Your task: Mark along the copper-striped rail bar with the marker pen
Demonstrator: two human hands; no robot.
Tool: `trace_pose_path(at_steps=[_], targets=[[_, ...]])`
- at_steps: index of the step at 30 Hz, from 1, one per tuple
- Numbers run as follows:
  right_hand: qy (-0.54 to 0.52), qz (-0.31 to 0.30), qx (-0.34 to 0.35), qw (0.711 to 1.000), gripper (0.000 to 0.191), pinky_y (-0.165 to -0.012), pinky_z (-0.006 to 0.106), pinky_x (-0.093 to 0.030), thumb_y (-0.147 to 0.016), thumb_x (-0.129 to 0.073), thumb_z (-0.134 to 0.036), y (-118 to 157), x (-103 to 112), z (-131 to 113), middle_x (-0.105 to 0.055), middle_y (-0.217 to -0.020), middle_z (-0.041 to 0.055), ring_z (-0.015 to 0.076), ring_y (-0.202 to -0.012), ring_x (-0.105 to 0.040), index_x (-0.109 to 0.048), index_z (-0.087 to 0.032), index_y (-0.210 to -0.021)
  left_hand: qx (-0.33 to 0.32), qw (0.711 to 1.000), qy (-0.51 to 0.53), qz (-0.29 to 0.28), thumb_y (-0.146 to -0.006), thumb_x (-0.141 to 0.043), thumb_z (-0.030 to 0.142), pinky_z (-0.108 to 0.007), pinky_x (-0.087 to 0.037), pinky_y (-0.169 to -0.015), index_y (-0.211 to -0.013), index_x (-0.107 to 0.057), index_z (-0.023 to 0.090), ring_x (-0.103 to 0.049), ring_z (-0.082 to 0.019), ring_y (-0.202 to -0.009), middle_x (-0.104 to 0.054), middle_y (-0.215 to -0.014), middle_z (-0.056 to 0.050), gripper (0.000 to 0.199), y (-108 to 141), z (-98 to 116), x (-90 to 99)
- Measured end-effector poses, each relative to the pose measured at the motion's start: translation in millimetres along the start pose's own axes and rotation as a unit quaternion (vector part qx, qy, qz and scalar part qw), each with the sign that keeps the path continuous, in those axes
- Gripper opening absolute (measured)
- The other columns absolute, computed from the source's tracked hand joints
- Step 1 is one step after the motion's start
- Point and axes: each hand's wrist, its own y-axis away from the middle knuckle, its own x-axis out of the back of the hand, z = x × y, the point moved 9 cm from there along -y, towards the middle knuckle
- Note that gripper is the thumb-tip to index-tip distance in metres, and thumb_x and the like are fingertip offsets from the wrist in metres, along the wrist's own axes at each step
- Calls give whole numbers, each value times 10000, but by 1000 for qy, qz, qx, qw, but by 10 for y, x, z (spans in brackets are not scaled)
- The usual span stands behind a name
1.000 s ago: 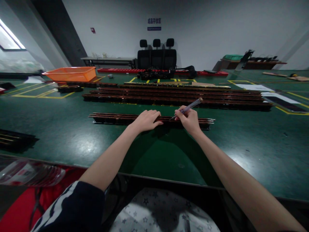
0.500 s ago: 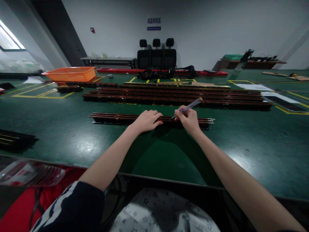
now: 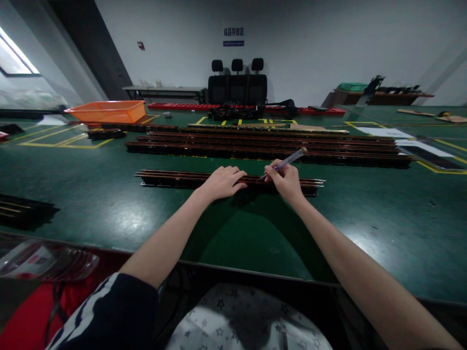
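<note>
A short bundle of dark, copper-edged strips (image 3: 171,179) lies crosswise on the green table (image 3: 109,194). My left hand (image 3: 223,183) rests on the middle of this bundle, its fingers spread over the strips. Just to the right, my right hand (image 3: 285,180) is closed round a clear pen (image 3: 290,159). The pen slants down to the left, its tip at the strips between my hands; whether it touches them I cannot tell. Behind both hands lies a longer stack of similar strips (image 3: 226,146).
An orange bin (image 3: 109,113) stands at the back left. More dark strips (image 3: 25,211) lie at the left edge. White papers (image 3: 386,131) and a dark flat object (image 3: 430,156) are at the right. A plastic bottle (image 3: 47,260) is below the table edge at the left.
</note>
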Motion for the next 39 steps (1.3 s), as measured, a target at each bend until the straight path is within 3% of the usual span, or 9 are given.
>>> trace_pose_path(at_steps=[39], targets=[[-4, -3, 9, 1000, 281, -587, 321, -462, -812, -580, -435, -10, -9, 27, -586, -535, 6, 160, -512, -576, -549, -199, -664, 4, 1000, -6, -3, -985, -409, 407, -350, -413, -830, -1232, -547, 159, -588, -250, -1060, -633, -1184, -96, 375, -1, 15, 2]])
